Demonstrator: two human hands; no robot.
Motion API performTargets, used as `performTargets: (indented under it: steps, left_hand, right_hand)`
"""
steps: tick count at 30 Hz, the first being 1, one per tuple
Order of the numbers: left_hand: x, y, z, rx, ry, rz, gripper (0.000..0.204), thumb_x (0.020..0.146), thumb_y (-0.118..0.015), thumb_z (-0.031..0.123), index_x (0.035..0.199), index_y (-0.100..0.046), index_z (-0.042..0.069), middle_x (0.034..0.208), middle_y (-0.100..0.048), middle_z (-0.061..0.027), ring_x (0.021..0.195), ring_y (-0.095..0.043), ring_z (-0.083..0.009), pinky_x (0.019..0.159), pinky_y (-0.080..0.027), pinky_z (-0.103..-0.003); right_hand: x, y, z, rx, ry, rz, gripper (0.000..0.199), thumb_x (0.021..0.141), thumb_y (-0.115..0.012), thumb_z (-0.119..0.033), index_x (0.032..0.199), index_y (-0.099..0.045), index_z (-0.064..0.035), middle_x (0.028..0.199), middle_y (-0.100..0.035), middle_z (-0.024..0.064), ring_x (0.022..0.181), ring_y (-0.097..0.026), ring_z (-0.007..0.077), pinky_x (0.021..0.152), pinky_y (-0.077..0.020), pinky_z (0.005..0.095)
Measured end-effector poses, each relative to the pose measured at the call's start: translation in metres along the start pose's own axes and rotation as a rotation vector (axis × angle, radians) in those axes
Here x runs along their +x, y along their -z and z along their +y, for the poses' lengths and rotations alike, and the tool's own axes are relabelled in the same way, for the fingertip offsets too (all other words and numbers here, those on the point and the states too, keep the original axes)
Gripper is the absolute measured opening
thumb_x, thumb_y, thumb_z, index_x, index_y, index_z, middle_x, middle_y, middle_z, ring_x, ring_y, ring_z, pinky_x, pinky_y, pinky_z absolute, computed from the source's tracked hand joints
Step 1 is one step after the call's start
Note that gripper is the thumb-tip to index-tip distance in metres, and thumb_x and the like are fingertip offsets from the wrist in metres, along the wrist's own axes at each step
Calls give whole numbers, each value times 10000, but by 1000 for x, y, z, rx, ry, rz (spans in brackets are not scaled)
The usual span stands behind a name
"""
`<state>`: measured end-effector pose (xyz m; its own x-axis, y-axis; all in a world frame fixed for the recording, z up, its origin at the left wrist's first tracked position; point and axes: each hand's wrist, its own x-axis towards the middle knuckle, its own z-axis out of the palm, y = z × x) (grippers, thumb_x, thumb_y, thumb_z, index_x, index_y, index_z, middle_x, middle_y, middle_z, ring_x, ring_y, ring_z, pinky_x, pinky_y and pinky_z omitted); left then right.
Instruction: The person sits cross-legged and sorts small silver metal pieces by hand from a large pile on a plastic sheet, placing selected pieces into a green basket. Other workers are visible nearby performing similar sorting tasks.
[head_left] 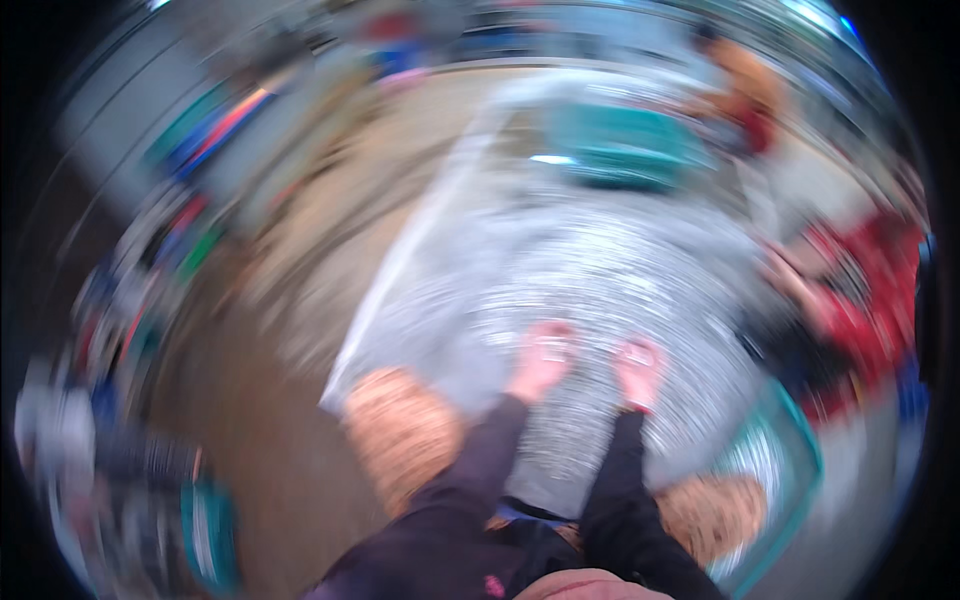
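Observation:
The whole picture is smeared by motion. My left hand (545, 355) and my right hand (638, 370) reach forward over a broad, glittering silver-grey spread (560, 260) of what look like many small pieces. What kind they are is too blurred to tell. Both hands are at its near part, a short gap between them. Their fingers are blurred, so whether they hold anything does not show. Dark sleeves cover my forearms. Brown patterned cloth (400, 430) bulges outside my left forearm, with more of it outside the right one.
A green crate (625, 145) stands at the far side of the spread. Another green-rimmed tub (815, 465) is at my near right. A person in red (870, 290) works at the right, another in orange-brown (745, 85) farther back. A pale strip (400, 250) edges the spread's left.

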<state>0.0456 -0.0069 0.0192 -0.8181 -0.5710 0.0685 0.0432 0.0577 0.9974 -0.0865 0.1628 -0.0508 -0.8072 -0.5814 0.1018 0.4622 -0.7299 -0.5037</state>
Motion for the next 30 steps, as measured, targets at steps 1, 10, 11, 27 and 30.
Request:
performTargets:
  steps: [1, 10, 11, 27, 30]
  left_hand:
    - [4, -4, 6, -319, 4, -19, 240, 793, -602, 131, 1006, -558, 28, 965, -609, -98, 875, -585, -200, 789, -487, -346]
    - [19, -108, 17, -1007, 335, -441, 472, 948, -398, 402, 1273, -470, 67, 1241, -521, -131, 1256, -382, -280, 1049, -291, -427]
    - [17, -120, 15, -629, 287, -503, 467, 951, -394, 399, 1267, -480, 65, 1249, -519, -127, 1266, -371, -278, 1049, -291, -421]
    - [58, 34, -52, -321, 199, 578, 318, 896, -497, 145, 1183, -525, 10, 1132, -549, -115, 1014, -533, -225, 871, -430, -352]
    - [50, 67, -100, -523, 361, 786, 355, 876, -507, 134, 1206, -485, 8, 1163, -514, -114, 1042, -503, -239, 873, -423, -370]
  right_hand:
    - [-5, -14, -4, 591, -148, 231, 137, 789, -601, -157, 872, -571, -53, 876, -593, 86, 835, -544, 217, 765, -444, 375]
    - [-56, 4, -27, 495, -69, 292, 292, 889, -522, -228, 1016, -559, 32, 1002, -585, 190, 1023, -551, 316, 929, -429, 433]
    - [-56, 8, -28, 536, -75, 272, 304, 889, -527, -233, 1044, -552, 28, 1019, -582, 184, 1041, -544, 308, 941, -422, 431]
    - [-146, 36, -243, -785, 559, 1001, 319, 861, -517, -182, 1145, -545, -42, 1068, -489, 114, 938, -498, 258, 752, -435, 370]
    - [-178, 69, -257, -1221, 297, 1389, 653, 798, -634, -294, 1360, -373, -89, 1364, -382, 177, 1252, -362, 343, 954, -368, 519]
